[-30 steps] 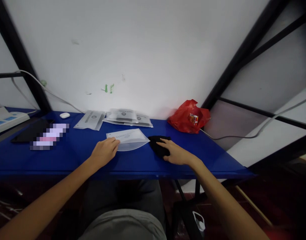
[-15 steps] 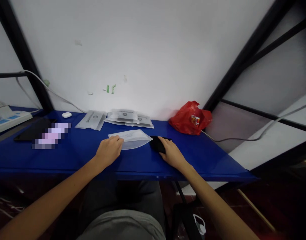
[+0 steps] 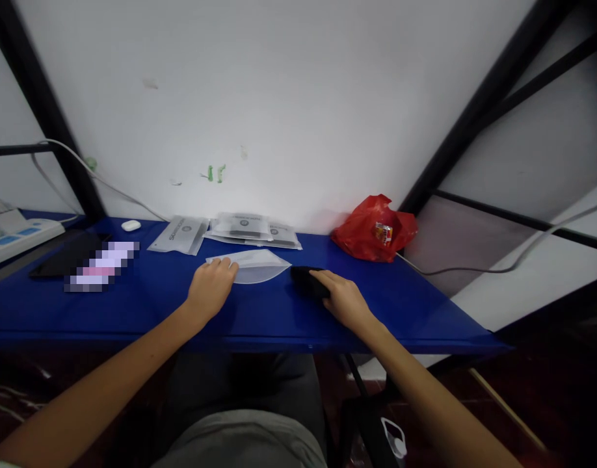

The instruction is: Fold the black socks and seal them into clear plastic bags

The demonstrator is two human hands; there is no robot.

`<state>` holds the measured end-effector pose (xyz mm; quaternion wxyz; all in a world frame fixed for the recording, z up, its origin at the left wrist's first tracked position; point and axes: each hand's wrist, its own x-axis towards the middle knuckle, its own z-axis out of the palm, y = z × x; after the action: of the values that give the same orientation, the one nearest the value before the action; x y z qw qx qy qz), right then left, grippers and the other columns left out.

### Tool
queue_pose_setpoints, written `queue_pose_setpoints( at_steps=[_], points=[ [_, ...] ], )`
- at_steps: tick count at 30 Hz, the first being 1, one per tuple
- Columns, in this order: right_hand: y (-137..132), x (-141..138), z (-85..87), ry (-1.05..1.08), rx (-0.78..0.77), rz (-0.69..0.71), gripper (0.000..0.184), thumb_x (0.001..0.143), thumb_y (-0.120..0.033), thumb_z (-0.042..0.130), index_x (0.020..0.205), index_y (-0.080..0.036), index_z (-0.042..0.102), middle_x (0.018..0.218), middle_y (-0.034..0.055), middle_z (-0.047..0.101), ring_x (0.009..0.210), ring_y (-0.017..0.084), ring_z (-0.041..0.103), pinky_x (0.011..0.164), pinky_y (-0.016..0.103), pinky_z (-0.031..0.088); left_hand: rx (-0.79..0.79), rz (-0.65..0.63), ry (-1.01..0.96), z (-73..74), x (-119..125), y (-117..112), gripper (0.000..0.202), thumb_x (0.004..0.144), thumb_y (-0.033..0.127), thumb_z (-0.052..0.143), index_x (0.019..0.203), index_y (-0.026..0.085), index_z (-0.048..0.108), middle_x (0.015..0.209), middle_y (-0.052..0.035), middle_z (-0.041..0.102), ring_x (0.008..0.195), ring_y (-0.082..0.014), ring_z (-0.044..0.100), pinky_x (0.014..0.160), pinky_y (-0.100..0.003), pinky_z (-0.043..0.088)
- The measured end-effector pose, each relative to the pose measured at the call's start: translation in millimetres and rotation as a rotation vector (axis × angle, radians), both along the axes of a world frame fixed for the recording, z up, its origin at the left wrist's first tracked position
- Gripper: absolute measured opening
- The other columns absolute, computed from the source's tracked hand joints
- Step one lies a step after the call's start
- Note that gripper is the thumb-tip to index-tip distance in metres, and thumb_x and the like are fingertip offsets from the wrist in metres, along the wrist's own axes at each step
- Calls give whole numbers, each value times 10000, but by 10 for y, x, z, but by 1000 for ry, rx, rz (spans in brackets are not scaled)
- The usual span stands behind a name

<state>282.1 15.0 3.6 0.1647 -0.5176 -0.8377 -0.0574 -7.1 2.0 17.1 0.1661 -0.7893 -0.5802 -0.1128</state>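
Blue desk (image 3: 259,318), white wall (image 3: 289,97): one red bag (image 3: 371,237) and at least three packed pouches (image 3: 179,235) sit at the back. Your left hand (image 3: 213,286), nearly closed, pinches one frosted pouch (image 3: 262,268) mid-desk, its long axis left-to-right. Your right hand (image 3: 347,302), curled, grips one black bundle (image 3: 307,281) beside it, long axis slanting, far end pointing left toward the frosted pouch.

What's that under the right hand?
Under the right hand is something black; its left part pokes out past the fingers. The hand covers the rest, and the underside doesn't show.
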Motion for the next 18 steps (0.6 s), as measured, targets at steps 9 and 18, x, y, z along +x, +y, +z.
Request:
queue_pose_setpoints(
  at_steps=[9, 18],
  points=[
    [-284, -405, 26, 199, 307, 379, 667, 754, -4, 423, 1383, -224, 398, 1333, 82, 533, 1229, 219, 498, 1024, 404, 439, -13, -33, 51, 52, 77, -66, 283, 844, 47, 402, 939, 142, 650, 839, -102, 652, 879, -251, 609, 649, -307, 449],
    [-51, -605, -283, 3, 267, 516, 770, 670, 34, 406, 1409, -176, 343, 1347, 121, 514, 1296, 229, 417, 1058, 461, 386, -85, -89, -138, 67, 105, -46, 289, 920, 219, 396, 872, 201, 681, 787, -42, 679, 765, -178, 632, 602, -247, 427]
  ],
)
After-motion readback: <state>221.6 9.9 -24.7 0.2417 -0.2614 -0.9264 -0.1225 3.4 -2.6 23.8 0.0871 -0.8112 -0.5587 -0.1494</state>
